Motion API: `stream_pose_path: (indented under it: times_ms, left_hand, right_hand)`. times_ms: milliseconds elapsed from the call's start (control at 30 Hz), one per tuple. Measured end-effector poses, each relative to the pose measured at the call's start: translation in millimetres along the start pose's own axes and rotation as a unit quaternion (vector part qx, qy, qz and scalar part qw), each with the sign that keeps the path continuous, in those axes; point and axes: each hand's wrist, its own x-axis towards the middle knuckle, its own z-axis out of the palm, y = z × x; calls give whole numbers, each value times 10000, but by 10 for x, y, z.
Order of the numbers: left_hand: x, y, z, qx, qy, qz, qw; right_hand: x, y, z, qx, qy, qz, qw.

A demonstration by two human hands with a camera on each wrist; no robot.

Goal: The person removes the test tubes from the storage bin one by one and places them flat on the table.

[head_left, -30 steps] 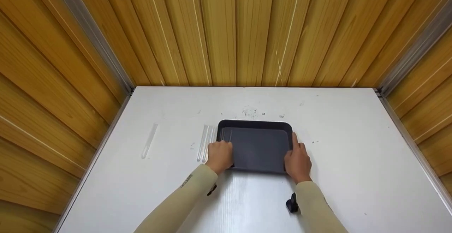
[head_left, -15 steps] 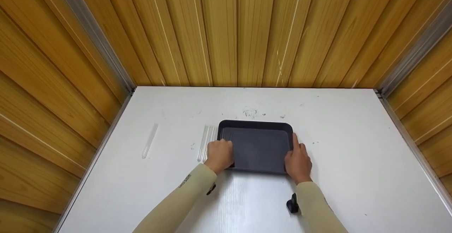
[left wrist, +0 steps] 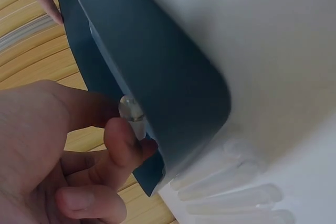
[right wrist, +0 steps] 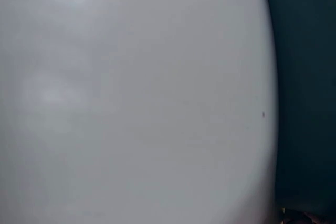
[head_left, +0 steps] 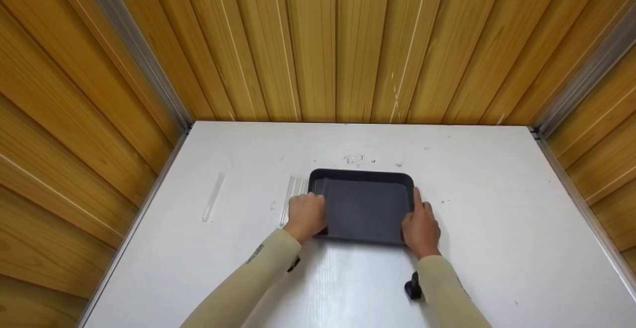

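A dark rectangular tray (head_left: pixel 367 211) sits on the white table. My left hand (head_left: pixel 306 213) is at its left side, fingers curled. The left wrist view shows its thumb and fingers pinching a clear test tube (left wrist: pixel 131 109) by its rounded end, just inside the tray wall (left wrist: pixel 163 61). Faint clear streaks run along the tray's left inner side; how many tubes lie there I cannot tell. My right hand (head_left: pixel 421 228) grips the tray's right rim, thumb on the inner side and a finger along the outside. The right wrist view catches mostly tabletop and the tray's outer wall (right wrist: pixel 304 93).
Several clear test tubes (head_left: pixel 290 196) lie side by side against the tray's left, partly covered by the left hand. Another tube (head_left: pixel 213 197) lies alone farther left. Wood-patterned panels (head_left: pixel 318 44) wall in the white table (head_left: pixel 497 194) at the back and sides.
My left hand has shifted slightly left and away from me relative to the tray, still pinching the test tube. My right hand keeps its place on the rim.
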Motion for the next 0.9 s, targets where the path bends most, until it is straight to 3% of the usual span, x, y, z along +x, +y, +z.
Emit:
stream_pose_path:
  times_ms: [400,900]
  left_hand:
    - [-10,-149,-90,-167,-18,-159,9997]
    - [-31,-341,-108,-177,272,-284,9991]
  right_hand:
    - [12,4,-11,12,-56,36,10000]
    - [-13,-10,-13,-22,-64,-10,10000]
